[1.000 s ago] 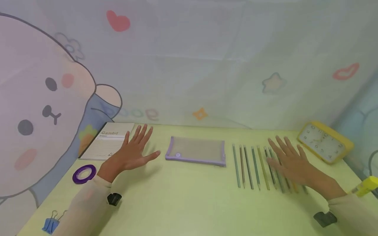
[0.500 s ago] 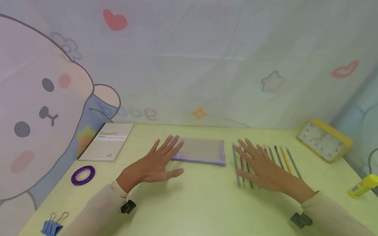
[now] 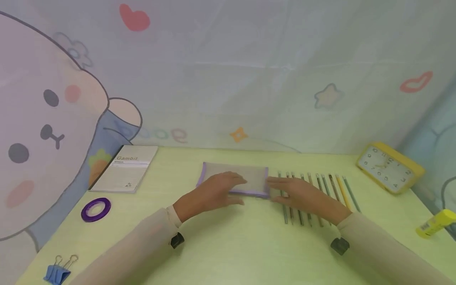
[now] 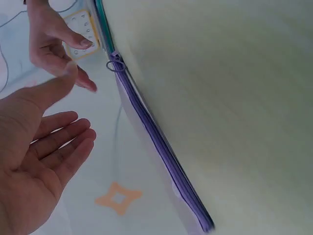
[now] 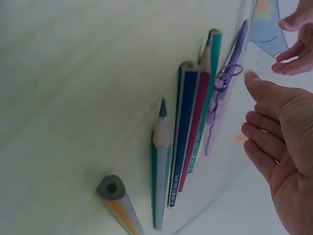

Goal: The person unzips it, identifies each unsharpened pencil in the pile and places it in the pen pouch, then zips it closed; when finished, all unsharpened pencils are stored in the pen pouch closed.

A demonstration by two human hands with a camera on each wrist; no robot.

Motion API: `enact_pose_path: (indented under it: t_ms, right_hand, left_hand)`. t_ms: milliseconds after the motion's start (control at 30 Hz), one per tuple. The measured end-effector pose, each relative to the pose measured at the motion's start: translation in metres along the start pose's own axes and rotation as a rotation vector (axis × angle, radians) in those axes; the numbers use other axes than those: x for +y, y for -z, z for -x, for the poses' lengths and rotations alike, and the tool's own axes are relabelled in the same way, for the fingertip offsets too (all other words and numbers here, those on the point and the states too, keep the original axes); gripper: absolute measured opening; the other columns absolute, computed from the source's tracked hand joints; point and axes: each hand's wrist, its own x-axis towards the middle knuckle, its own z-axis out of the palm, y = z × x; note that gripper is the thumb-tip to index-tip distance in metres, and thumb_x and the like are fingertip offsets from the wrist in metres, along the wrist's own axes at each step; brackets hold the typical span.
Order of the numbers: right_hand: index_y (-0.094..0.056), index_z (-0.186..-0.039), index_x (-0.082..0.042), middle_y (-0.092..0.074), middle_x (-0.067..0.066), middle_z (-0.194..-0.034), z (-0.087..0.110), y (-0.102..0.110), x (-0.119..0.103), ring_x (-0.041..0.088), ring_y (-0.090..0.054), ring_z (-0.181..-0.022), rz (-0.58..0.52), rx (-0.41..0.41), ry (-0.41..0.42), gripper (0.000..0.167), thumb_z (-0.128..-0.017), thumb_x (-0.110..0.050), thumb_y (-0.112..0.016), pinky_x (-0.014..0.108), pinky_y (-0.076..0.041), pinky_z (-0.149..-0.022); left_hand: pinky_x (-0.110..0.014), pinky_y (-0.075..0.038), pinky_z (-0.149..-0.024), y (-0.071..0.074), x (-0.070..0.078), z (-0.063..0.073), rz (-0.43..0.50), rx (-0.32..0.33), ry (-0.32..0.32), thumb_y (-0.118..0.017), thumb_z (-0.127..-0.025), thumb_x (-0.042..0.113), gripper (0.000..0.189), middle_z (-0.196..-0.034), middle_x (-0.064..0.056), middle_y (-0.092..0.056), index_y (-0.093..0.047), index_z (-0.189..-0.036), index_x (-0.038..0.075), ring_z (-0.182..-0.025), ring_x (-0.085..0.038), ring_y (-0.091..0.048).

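A mesh zip pouch (image 3: 256, 176) with purple edging lies flat at the middle of the table. Over its left part hovers my left hand (image 3: 210, 193), fingers loosely bent and holding nothing. To the pouch's right is a row of several pencils (image 3: 352, 194), partly hidden under my right hand (image 3: 303, 194). That hand's fingertips reach the pouch's right edge in the head view, and nothing is in its grasp. In the left wrist view the purple zipper (image 4: 159, 144) shows with its ring pull. From the right wrist, a blue pencil (image 5: 184, 127) stands out among the others, beside the right thumb.
At the left are a notebook (image 3: 124, 170), a purple ring-shaped roll (image 3: 85, 212) and a blue binder clip (image 3: 57, 274). A yellow clock (image 3: 386, 169) and a yellow glue stick (image 3: 434, 224) stand at the right. A printed cloth (image 3: 228, 79) hangs behind the table.
Both hands have moved inward: the left from beside the notebook to over the pouch, the right from the rightmost pencils to the pouch's edge. Their spread fingers have drawn together. Pouch and pencils lie unchanged.
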Motion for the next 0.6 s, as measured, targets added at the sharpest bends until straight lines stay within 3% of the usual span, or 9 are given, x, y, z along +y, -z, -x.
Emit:
enact_pose_path:
  t_ms: [133,300,467,600]
  right_hand:
    - [-0.065,-0.133,-0.003,-0.06,0.016,-0.143,-0.012,-0.005,0.005,0.034,-0.064,-0.125,0.017,-0.016,0.045,0.044,-0.094,-0.022,-0.072,0.046,-0.055,-0.101]
    - [-0.07,-0.125,-0.003,-0.065,0.018,-0.136,-0.019,-0.008,0.006,0.036,-0.067,-0.12,0.008,-0.03,0.078,0.035,-0.093,-0.016,-0.073,0.046,-0.057,-0.098]
    - [-0.071,-0.123,-0.004,-0.068,0.016,-0.132,-0.023,-0.01,0.004,0.033,-0.066,-0.122,0.007,-0.042,0.121,0.032,-0.093,-0.015,-0.072,0.045,-0.056,-0.101]
    - [-0.072,-0.123,-0.005,-0.07,0.013,-0.129,-0.026,-0.011,0.004,0.03,-0.067,-0.12,0.026,-0.034,0.16,0.03,-0.093,-0.013,-0.071,0.042,-0.057,-0.1]
  left_hand:
    - [-0.038,-0.055,-0.1,-0.008,0.0,-0.019,0.013,0.001,-0.01,-0.078,-0.089,0.023,0.036,-0.117,-0.008,-0.073,-0.072,-0.118,0.003,-0.113,-0.024,-0.068]
    - [-0.032,-0.057,-0.088,-0.027,0.006,-0.037,-0.038,-0.047,-0.026,-0.077,-0.09,0.022,0.022,-0.102,-0.004,-0.075,-0.077,-0.106,0.006,-0.096,-0.019,-0.069]
    - [-0.021,-0.052,-0.067,-0.039,0.014,-0.045,-0.177,-0.082,-0.027,-0.076,-0.09,0.017,0.007,-0.082,0.001,-0.068,-0.077,-0.09,0.01,-0.073,-0.01,-0.058]
    - [-0.017,-0.051,-0.068,-0.042,0.014,-0.049,-0.186,-0.087,-0.006,-0.074,-0.092,0.015,0.006,-0.081,0.002,-0.067,-0.079,-0.092,0.011,-0.072,-0.008,-0.056]
